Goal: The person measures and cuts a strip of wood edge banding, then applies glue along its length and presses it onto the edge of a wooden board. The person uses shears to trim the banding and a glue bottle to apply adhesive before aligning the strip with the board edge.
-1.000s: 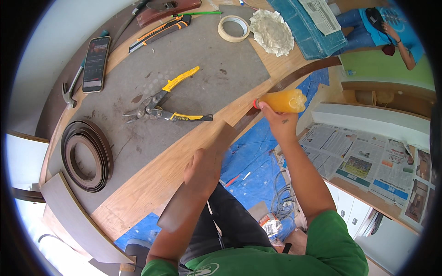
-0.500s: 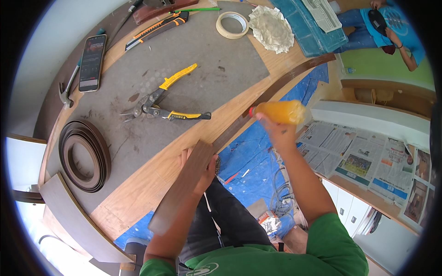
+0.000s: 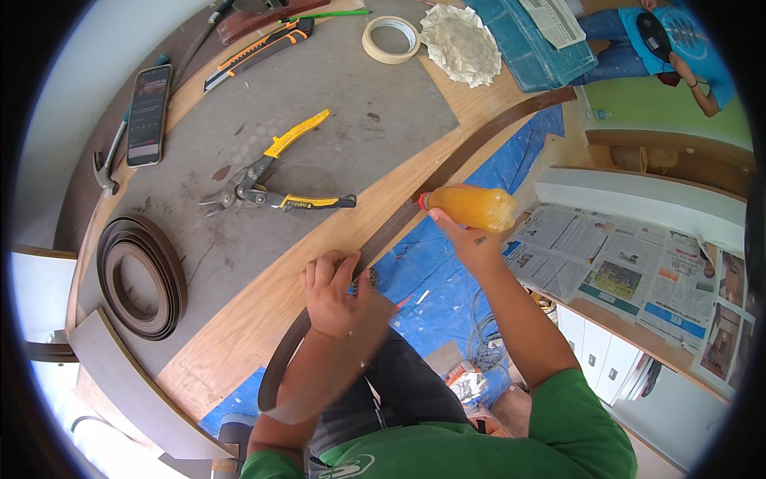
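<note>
A long brown edge banding strip [image 3: 459, 156] runs along the curved edge of the wooden worktop [image 3: 263, 307]. Its near end loops down and back past my left forearm, slightly blurred. My left hand [image 3: 331, 291] has its fingers curled over the strip at the worktop's edge. In my right hand [image 3: 472, 243] is a squeeze bottle of amber-yellow glue [image 3: 479, 207], tilted nearly level, its red cap pointing left close to the strip. On a grey sheet [image 3: 383, 152] on the worktop lie yellow-handled tin snips [image 3: 259, 180], blades apart, and a coil of brown edge banding [image 3: 171, 279].
Along the far side are a phone [image 3: 149, 116], a hammer [image 3: 108, 172], a utility knife [image 3: 259, 52], masking tape [image 3: 391, 40] and crumpled paper [image 3: 461, 46]. Blue sheeting [image 3: 423, 275] and cables [image 3: 487, 327] lie below. Newspapers [image 3: 614, 263] cover the right-hand counter. Another person [image 3: 678, 48] is at far right.
My left hand has turned and come up over the strip, and the strip's loose end has swung to the right. The glue bottle has shifted slightly left and down.
</note>
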The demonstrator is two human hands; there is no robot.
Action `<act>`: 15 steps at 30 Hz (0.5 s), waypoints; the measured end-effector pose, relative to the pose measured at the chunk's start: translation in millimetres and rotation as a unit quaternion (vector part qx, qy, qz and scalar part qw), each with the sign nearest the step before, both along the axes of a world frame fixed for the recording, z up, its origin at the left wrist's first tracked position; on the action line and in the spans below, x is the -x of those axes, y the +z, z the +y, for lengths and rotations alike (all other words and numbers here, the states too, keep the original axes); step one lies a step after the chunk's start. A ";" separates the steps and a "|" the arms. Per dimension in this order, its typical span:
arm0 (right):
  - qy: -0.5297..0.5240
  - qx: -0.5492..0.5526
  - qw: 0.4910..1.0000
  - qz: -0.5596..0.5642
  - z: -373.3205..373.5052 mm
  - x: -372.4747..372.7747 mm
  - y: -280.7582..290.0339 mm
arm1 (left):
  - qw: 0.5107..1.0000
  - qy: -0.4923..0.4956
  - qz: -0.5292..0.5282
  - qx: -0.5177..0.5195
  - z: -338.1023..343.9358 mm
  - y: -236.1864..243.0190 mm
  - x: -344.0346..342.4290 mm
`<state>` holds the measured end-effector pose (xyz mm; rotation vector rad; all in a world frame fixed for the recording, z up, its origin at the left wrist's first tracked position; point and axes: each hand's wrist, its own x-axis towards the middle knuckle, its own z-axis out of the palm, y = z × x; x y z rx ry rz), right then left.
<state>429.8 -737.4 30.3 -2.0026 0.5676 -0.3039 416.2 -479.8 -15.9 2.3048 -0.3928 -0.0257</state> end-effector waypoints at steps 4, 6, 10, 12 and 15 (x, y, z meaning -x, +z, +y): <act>-0.024 -0.006 0.999 0.029 -15.7 -13.6 1.3 | 1.000 -0.008 0.001 0.023 2.2 0.2 -1.5; -0.044 -0.051 0.996 0.050 -24.0 -20.2 4.2 | 1.000 -0.009 0.003 0.027 1.8 -0.2 -1.7; -0.005 -0.018 0.999 0.026 -9.4 -6.3 5.0 | 0.999 -0.009 0.001 0.034 0.4 0.0 -1.7; 0.014 -0.009 1.000 0.005 5.5 8.6 0.4 | 0.999 -0.008 -0.005 0.031 -0.2 0.7 -2.0; 0.002 -0.043 0.999 -0.001 3.5 13.8 -9.9 | 1.000 -0.014 -0.009 0.024 0.4 1.3 -2.3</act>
